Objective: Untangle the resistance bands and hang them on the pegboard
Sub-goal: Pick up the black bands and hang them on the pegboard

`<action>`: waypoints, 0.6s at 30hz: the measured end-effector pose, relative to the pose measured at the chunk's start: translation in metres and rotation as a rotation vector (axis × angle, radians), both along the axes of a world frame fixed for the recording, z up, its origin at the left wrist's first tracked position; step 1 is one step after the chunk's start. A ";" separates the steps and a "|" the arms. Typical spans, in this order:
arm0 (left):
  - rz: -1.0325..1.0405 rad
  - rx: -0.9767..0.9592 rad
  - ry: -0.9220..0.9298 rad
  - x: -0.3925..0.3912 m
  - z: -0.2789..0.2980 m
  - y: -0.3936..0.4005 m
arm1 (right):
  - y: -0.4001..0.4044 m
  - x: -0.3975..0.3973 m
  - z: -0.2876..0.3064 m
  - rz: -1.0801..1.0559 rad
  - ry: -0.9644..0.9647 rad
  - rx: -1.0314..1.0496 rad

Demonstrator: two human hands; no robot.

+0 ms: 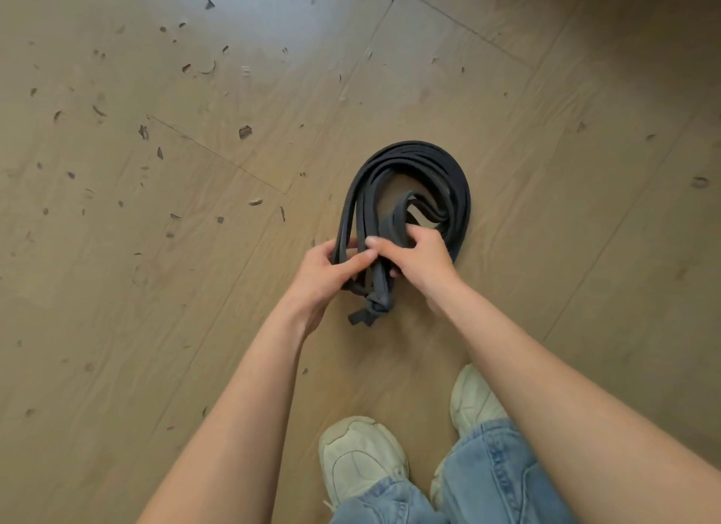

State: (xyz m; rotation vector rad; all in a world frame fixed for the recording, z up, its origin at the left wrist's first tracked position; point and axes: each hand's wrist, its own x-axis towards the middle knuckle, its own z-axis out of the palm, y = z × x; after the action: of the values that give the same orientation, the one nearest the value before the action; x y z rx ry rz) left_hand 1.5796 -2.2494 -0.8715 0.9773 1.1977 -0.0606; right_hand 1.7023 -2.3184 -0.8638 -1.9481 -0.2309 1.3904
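Observation:
A bundle of dark grey resistance bands (421, 168) hangs in a looped coil in front of me, above the wooden floor. Its strands are gathered at the near end into a tight knot (375, 304) with short ends sticking out below. My left hand (331, 274) grips the strands on the left, just above the knot. My right hand (417, 258) holds the strands on the right, fingers curled into the inner loops. The two hands touch at the thumbs. No pegboard is in view.
The floor (195, 250) is pale wood planks, scuffed with many small dark marks at the left. My two light sneakers (359, 453) and blue jeans legs (503, 476) stand at the bottom, right below the bundle.

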 end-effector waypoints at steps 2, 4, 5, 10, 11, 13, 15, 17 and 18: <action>-0.007 0.009 -0.005 -0.002 -0.001 0.000 | -0.001 0.007 0.004 -0.037 0.089 0.023; 0.017 -0.013 -0.015 -0.002 -0.001 -0.002 | -0.001 0.016 0.006 0.018 0.133 -0.014; 0.035 -0.045 -0.030 -0.002 0.000 -0.002 | 0.000 0.020 0.008 0.056 0.157 -0.042; 0.161 -0.185 -0.114 -0.007 0.004 -0.007 | 0.006 0.027 0.010 0.107 0.197 -0.138; 0.223 -0.175 -0.082 -0.007 0.004 -0.007 | 0.007 0.027 0.010 0.096 0.184 -0.136; 0.284 -0.121 -0.007 -0.009 0.004 -0.007 | 0.008 0.026 0.011 0.111 0.173 -0.116; 0.265 -0.070 0.034 -0.006 0.005 -0.010 | 0.009 0.022 0.013 0.149 0.151 -0.090; 0.251 -0.071 0.040 -0.001 0.010 -0.013 | 0.010 0.020 0.014 0.161 0.121 -0.085; 0.264 -0.101 0.024 0.002 0.015 -0.015 | 0.010 0.020 0.017 0.168 0.121 -0.089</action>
State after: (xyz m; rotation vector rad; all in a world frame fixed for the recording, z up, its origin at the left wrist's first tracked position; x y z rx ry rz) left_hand 1.5819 -2.2649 -0.8566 0.7262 1.3239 0.0756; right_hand 1.7220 -2.3088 -0.8468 -1.9447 -0.2855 1.6475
